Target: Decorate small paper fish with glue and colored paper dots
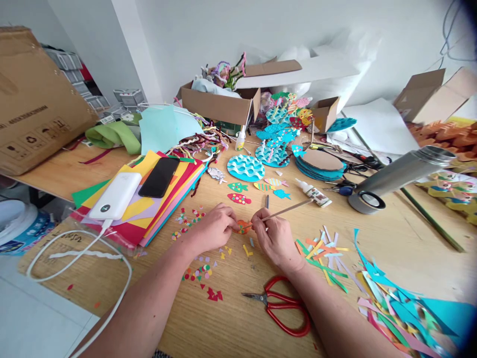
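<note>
Near the middle of the wooden table, my left hand (pixel 218 226) is closed, its fingertips on the left edge of a small orange paper piece (pixel 243 227). My right hand (pixel 274 236) pinches a thin wooden stick (pixel 288 209), whose lower end reaches the orange piece. Small paper dots and triangles (pixel 199 271) lie around my left forearm. Beyond my hands are green and red paper fish (pixel 238 198), striped ones (pixel 264 187) and a blue one (pixel 282 194). A glue bottle (pixel 315 193) lies on its side to their right.
Red-handled scissors (pixel 286 306) lie between my forearms. Paper strips (pixel 324 253) and scraps are on the right, near a steel flask (pixel 406 169). Coloured sheets (pixel 149 219) carry a phone (pixel 159 177) and white power bank (pixel 115 195) on the left. Boxes stand behind.
</note>
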Demonstrator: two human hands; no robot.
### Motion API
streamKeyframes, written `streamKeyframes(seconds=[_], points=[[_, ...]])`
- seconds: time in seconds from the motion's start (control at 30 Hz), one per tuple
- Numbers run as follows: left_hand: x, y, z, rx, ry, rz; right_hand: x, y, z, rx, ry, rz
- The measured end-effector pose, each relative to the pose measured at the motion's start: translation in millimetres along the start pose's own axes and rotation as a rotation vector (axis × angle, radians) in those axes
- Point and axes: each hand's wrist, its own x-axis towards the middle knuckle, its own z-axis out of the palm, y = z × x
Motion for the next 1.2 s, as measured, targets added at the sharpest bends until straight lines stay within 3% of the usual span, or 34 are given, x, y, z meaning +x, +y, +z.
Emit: streamKeyframes(seconds=[0.37, 0.77, 1.2], points=[[0, -2, 1.0, -0.028, 0.018, -0.001, -1, 1, 0, 0.108, 0.048, 0.066], [3, -3, -3.7, -0.035, 0.136, -0.083, -4, 6, -1, 0.293, 0.127, 0.208], [4, -5, -10.2, -0.091, 0.361, -0.269, 1, -33, -15, 0.424, -0.090, 0.182]])
